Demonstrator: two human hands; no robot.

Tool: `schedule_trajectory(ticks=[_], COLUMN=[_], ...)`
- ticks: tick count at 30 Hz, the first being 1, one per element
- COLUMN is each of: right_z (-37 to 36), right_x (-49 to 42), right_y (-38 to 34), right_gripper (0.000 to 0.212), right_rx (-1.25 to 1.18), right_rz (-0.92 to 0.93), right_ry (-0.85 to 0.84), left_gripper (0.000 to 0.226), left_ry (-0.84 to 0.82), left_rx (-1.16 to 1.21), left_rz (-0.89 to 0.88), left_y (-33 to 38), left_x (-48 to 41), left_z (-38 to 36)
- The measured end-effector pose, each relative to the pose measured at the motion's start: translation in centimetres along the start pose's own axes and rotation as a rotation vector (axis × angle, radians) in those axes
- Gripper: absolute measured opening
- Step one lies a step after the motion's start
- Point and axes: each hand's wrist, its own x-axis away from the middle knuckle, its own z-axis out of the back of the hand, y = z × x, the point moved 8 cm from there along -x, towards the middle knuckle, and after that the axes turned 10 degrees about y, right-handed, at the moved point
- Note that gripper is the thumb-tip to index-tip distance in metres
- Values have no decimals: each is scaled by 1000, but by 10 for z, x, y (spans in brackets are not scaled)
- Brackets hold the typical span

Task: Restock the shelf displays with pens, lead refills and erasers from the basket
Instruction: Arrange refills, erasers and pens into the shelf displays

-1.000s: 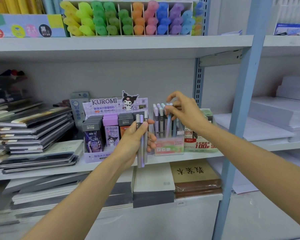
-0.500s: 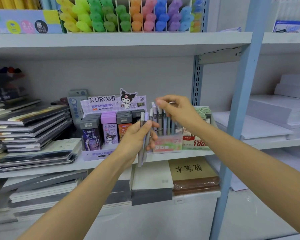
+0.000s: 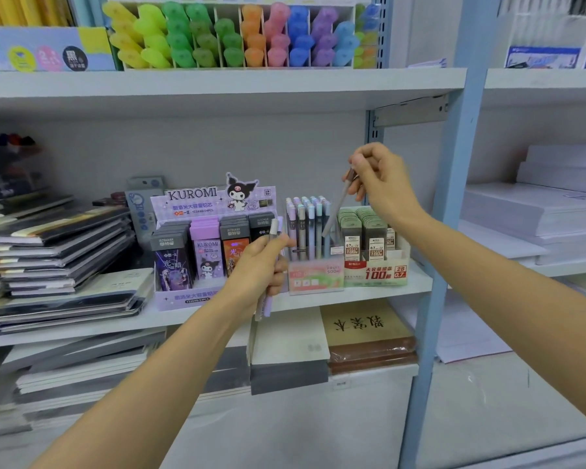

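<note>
Step in hand: slotting one pen [image 3: 337,206] into the pen box [image 3: 315,277] on the shelf [image 3: 416,282]. Right hand [image 3: 383,184] pinches its cap end; pen slants, cap toward 1 o'clock, tip down by the box's right side. Nxt move prob.: straighten it & lower into a free gap w/o knocking neighbours. Left hand [image 3: 261,265], at 9 o'clock of the box, grips the spare pens [image 3: 264,304]. Vs 0.5 s ago: right hand sits higher, now w/ a pen; left bundle looks thinner.
</note>
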Motion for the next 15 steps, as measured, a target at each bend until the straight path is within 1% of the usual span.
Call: schedule_trajectory(ticks=[4, 8, 11, 15], right_z=[-17, -36, -39, -40], right_x=[12, 26, 25, 23], right_y=[16, 24, 23, 23], right_gripper=[11, 14, 16, 13], right_rx=[125, 218, 252, 280], right_rz=[13, 50, 66, 48], right_ry=[-88, -196, -237, -300], left_gripper=[18, 24, 26, 26], left_ry=[-10, -48, -45, -68], left_rx=[87, 93, 46, 16], left_rz=[55, -17, -76, -106], left_y=[-2, 2, 4, 2], left_x=[0, 2, 3, 4], left_z=[-5, -5, 0, 2])
